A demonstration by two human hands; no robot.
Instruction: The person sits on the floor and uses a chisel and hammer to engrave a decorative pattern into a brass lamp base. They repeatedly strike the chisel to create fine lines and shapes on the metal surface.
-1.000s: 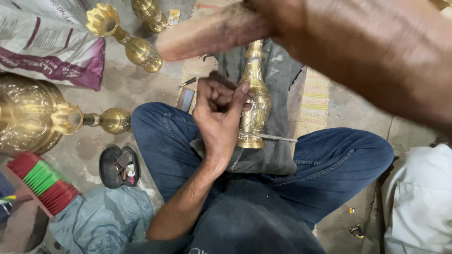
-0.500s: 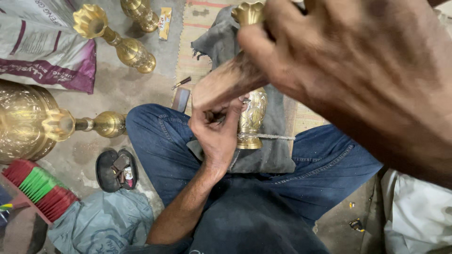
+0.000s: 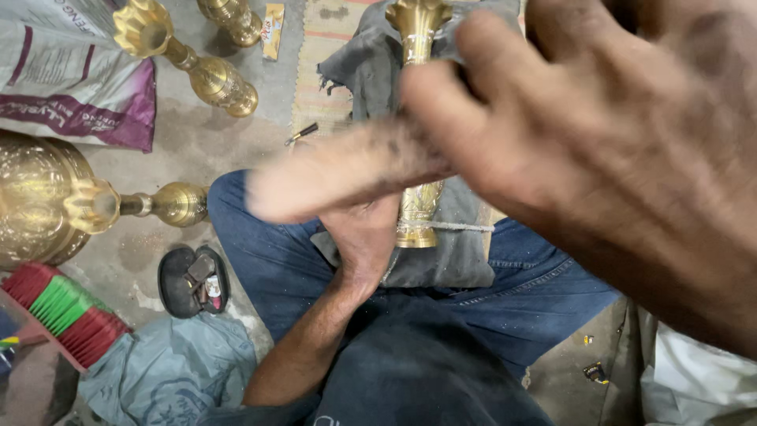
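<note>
A tall engraved brass vase (image 3: 416, 24) lies along my lap on a grey cloth (image 3: 457, 260), its flared mouth pointing away from me. My left hand (image 3: 364, 241) grips the vase near its base from the left. My right hand (image 3: 623, 166) is very close to the camera and blurred, with its fingers closed on a pale wooden stick (image 3: 339, 170). The stick reaches left across the vase's middle and hides my left fingers and part of the vase body.
Two brass stands (image 3: 189, 67) lie on the floor at the top left, and a large brass vessel (image 3: 35, 197) at the left. A black sandal (image 3: 193, 280), a red and green brush (image 3: 59, 312), a printed sack (image 3: 71, 95) and a small tool (image 3: 302, 134) are nearby.
My right hand has swung the wooden stick down and left across the vase, so it now covers my left fingers. The left hand keeps its grip on the vase.
</note>
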